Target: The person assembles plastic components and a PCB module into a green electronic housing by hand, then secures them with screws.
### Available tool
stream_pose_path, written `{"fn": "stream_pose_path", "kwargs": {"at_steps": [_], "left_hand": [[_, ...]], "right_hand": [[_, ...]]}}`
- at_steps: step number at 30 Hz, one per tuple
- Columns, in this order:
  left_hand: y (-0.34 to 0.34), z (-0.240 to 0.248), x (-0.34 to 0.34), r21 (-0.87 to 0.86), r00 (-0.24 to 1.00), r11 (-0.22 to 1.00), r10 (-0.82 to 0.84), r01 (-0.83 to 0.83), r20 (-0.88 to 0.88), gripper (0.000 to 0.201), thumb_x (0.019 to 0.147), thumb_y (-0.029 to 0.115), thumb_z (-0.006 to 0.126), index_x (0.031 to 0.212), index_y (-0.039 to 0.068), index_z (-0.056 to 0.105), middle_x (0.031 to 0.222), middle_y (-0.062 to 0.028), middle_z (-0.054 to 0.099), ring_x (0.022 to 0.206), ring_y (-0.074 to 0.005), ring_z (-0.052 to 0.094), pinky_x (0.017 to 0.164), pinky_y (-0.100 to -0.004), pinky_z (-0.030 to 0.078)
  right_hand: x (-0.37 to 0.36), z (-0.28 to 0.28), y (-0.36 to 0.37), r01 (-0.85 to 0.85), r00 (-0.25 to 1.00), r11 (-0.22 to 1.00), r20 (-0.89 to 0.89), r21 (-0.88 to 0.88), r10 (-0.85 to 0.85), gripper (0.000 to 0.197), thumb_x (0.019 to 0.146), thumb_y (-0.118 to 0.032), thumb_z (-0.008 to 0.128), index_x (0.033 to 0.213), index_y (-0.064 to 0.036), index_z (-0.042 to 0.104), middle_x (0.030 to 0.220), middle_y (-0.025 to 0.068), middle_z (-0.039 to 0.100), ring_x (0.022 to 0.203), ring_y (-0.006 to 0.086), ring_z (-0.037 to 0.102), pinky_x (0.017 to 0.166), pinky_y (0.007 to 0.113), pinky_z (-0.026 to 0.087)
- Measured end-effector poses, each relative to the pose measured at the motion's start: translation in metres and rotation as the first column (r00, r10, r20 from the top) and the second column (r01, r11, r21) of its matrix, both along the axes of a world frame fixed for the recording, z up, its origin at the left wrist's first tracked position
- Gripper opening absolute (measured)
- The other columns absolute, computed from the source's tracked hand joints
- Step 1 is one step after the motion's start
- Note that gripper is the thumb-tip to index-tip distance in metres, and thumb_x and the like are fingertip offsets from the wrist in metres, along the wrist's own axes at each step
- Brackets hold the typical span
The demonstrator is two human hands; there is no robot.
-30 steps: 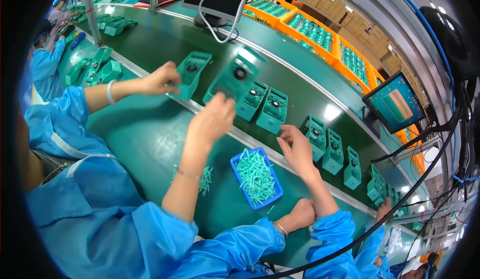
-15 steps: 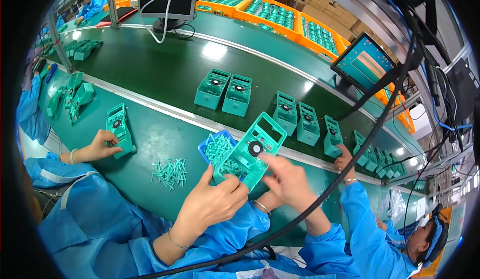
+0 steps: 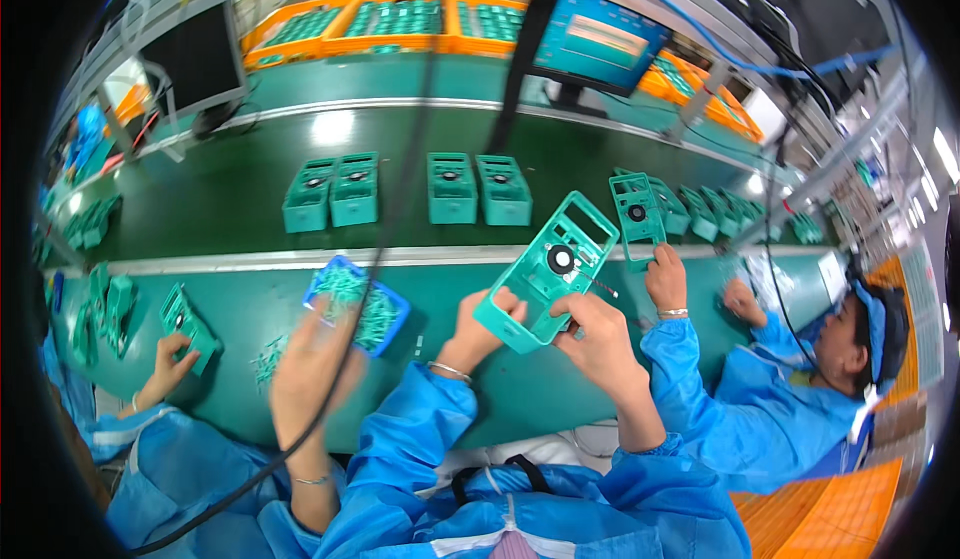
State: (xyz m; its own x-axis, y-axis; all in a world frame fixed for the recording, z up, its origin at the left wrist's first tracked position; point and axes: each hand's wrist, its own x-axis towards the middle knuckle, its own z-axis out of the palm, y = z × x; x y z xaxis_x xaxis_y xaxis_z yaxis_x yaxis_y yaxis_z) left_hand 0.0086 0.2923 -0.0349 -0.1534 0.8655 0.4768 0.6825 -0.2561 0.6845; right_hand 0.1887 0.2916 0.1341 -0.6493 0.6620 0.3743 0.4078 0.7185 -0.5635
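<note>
A green plastic housing (image 3: 538, 304) is tilted up in front of me, its open side toward me. Inside sits a round black part with a white centre (image 3: 562, 259), and a thin wire with a small connector (image 3: 604, 289) sticks out past the rim. My left hand (image 3: 482, 327) grips the housing's lower left end, fingers partly behind the wall. My right hand (image 3: 600, 344) is closed at the lower right edge, thumb and fingers pinched near the wire. Left of my hands stands a blue tray (image 3: 398, 309) full of small green pieces (image 3: 378, 321).
A co-worker's blurred hand (image 3: 315, 369) reaches over the tray from the left; their other hand (image 3: 172, 364) touches another housing (image 3: 190, 324). At right, a co-worker's hand (image 3: 665, 279) holds a housing (image 3: 637, 217). Several housings (image 3: 452, 191) stand on the dark green belt (image 3: 400, 134). A black cable hangs across.
The view has swung right. The housing has moved off the blue tray to its right, and my left hand now grips its lower end. The neighbour's hand has moved to the tray.
</note>
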Motion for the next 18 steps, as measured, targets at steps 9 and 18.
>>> {"fn": "stream_pose_path", "kwargs": {"at_steps": [9, 18], "left_hand": [[-0.016, 0.02, -0.008, 0.0, 0.738, 0.999, 0.037, -0.05, 0.674, 0.017, 0.096, 0.015, 0.077, 0.087, 0.002, 0.072, 0.085, -0.0022, 0.068, 0.071, -0.0141, 0.059, 0.065, -0.0311, 0.048], [-0.101, 0.064, -0.013, -0.225, 0.618, 0.775, -0.256, 0.591, 0.744, 0.043, 0.096, 0.004, 0.074, 0.139, 0.004, 0.067, 0.128, -0.0057, 0.07, 0.108, -0.0137, 0.066, 0.091, -0.032, 0.055]], "right_hand": [[0.102, -0.047, -0.022, -0.172, 0.985, 0.936, -0.058, -0.307, 0.162, 0.035, 0.077, 0.002, 0.086, 0.093, -0.0053, 0.056, 0.091, 0.007, 0.062, 0.084, 0.0264, 0.062, 0.077, 0.035, 0.051], [0.095, -0.088, -0.023, -0.549, 0.816, 0.605, -0.211, -0.577, 0.539, 0.028, 0.078, 0.008, 0.077, 0.09, -0.0052, 0.055, 0.09, 0.0031, 0.061, 0.086, 0.0188, 0.058, 0.077, 0.033, 0.049]]}}
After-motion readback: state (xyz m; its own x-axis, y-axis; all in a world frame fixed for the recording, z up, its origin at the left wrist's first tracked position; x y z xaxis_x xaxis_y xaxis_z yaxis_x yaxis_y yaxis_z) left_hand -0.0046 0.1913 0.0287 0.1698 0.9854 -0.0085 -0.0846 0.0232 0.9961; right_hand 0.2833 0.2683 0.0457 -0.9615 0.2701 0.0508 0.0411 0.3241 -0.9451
